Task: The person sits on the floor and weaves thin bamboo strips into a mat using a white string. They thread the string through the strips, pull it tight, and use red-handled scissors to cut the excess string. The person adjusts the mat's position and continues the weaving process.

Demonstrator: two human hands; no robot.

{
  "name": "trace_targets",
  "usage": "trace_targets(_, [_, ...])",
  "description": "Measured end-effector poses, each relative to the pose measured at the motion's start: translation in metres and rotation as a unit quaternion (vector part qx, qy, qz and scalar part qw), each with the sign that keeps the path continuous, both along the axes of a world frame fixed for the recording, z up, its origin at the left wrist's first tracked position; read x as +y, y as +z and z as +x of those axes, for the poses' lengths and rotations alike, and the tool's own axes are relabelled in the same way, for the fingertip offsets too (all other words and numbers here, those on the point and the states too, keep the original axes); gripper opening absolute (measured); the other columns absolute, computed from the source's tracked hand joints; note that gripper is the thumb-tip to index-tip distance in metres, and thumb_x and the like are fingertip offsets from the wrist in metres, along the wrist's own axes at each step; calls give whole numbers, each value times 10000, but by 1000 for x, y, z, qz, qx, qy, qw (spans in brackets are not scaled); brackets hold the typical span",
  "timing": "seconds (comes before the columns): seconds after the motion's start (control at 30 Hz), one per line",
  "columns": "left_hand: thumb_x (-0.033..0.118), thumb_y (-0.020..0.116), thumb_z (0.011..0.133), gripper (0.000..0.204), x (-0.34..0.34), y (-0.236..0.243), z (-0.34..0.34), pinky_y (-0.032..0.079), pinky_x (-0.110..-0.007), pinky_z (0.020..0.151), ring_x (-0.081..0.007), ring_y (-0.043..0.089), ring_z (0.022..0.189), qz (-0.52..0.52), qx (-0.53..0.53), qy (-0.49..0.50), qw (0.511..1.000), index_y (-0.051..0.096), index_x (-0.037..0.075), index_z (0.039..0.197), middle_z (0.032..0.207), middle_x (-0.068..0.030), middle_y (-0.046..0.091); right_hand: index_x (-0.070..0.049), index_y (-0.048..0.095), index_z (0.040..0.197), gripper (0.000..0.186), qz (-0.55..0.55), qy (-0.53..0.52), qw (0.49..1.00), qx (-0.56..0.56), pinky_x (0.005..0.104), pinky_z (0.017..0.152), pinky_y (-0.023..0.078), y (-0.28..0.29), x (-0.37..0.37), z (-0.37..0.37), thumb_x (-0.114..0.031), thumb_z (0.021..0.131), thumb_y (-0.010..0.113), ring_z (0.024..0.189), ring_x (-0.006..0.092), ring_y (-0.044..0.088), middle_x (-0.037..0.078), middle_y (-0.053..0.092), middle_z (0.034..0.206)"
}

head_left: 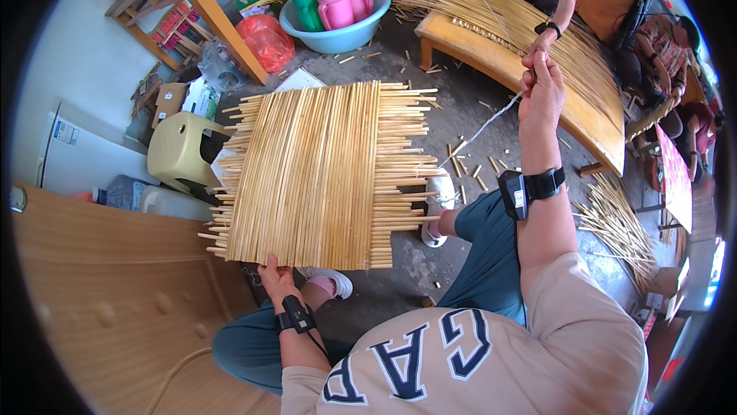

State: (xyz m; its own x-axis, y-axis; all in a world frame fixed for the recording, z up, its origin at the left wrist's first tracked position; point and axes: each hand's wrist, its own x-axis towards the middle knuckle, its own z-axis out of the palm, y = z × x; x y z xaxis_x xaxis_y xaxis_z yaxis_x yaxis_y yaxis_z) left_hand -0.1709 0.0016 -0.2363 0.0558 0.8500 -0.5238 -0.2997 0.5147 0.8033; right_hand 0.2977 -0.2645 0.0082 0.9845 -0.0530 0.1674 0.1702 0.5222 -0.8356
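Observation:
A mat of pale straw-like stalks (307, 177) lies before me, its stalk ends sticking out unevenly at left and right. My left hand (278, 278) is closed on the mat's near edge, thumb on top. My right hand (542, 92) is raised at the right, fingers pinched together around a whitish thread (493, 120). The thread runs taut down to the mat's right side; whether a needle is in the fingers I cannot tell. Just beyond my right hand, another person's hand (543, 37) appears very close.
A wooden bench (507, 69) stands ahead, long stalks (591, 54) heaped behind it. Flasks stand in a blue basin (330, 41). A cream plastic stool (175, 152) is left of the mat. Cut stalk bits litter the floor; more stalks (620, 234) lie right. Other people sit at right.

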Motion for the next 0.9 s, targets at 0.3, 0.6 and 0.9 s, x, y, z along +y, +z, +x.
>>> trace_targets(0.3, [91, 550, 831, 290, -6, -11, 14, 495, -361, 616, -230, 562, 765, 37, -123, 115, 985, 415, 48, 1084, 934, -100, 551, -73, 520, 802, 108, -22, 24, 999, 15, 149, 422, 320, 0, 8, -7, -165, 851, 549, 504, 35, 436, 27, 573, 680])
trace_targets(0.6, [154, 556, 833, 261, -12, 8, 33, 509, -398, 628, -243, 578, 703, -125, 9, -79, 989, 473, -24, 1006, 824, -139, 565, -70, 526, 796, 107, -46, -104, 992, -46, 148, 421, 262, 4, -6, 2, -160, 846, 557, 493, 18, 355, 15, 548, 672])
trace_targets(0.9, [134, 661, 747, 315, -30, 22, 54, 491, -363, 727, -216, 573, 851, -96, -236, -2, 967, 522, 58, 1019, 932, -86, 590, -49, 527, 813, 128, -34, -162, 986, -30, 145, 414, 232, -8, -31, 17, -168, 840, 567, 478, 9, 323, 10, 524, 668])
